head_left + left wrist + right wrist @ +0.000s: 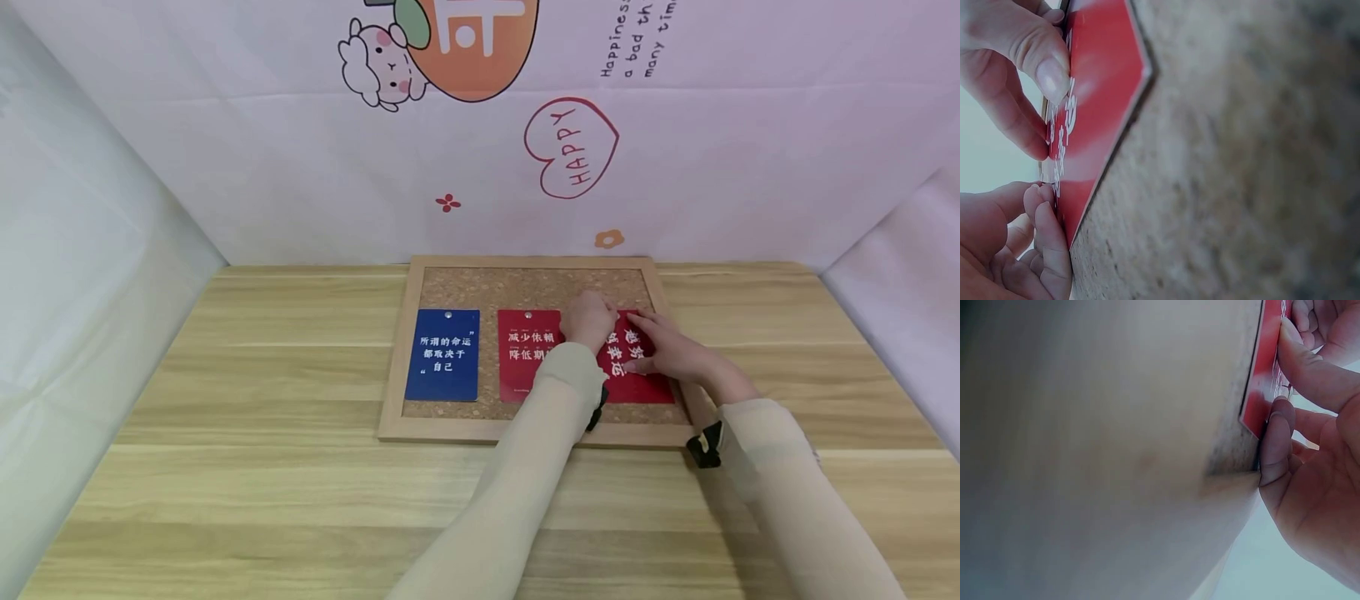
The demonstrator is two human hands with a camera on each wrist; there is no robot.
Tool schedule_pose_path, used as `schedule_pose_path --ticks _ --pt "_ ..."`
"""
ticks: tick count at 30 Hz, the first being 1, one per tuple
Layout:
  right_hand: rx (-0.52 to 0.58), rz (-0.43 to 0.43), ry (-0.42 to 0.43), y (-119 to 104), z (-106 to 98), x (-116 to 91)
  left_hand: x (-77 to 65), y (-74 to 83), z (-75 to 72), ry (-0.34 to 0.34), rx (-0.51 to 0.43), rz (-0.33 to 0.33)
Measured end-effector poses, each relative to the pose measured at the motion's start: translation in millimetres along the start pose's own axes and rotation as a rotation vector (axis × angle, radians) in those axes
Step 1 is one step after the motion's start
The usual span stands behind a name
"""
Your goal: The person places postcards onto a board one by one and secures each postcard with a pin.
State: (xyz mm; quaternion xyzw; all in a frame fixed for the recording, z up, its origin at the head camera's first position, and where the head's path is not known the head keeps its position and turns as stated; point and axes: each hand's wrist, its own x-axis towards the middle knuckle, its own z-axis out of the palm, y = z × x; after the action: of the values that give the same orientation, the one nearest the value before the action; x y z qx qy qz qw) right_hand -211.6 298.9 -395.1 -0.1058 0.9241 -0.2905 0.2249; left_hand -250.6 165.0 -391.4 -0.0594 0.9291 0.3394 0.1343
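Note:
A red card (648, 385) with white writing lies on the right part of a corkboard (536, 287). My left hand (590, 323) is at the card's top left, fingers curled, fingertips pinched together close to its surface. A small thin thing, mostly hidden, shows at those fingertips in the left wrist view. My right hand (678, 354) rests on the card's right side, its thumb (1054, 78) and fingers spread and pressing it. Beside it is a second red card (517, 375), partly covered by my left hand and sleeve. A blue card (442, 383) lies at the left.
The corkboard's wooden frame (450, 429) lies on a wood-grain table (247, 467), its back edge close to the printed white cloth (315, 183) behind. White cloth also hangs at both sides. A black wrist strap (705, 446) is on my right wrist.

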Motion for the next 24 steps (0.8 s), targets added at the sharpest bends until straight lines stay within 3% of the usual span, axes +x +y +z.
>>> schedule_pose_path --ticks 24 --pt "0.001 0.000 0.000 0.8 -0.5 -0.5 -3.4 2.2 -2.0 -0.015 0.007 -0.009"
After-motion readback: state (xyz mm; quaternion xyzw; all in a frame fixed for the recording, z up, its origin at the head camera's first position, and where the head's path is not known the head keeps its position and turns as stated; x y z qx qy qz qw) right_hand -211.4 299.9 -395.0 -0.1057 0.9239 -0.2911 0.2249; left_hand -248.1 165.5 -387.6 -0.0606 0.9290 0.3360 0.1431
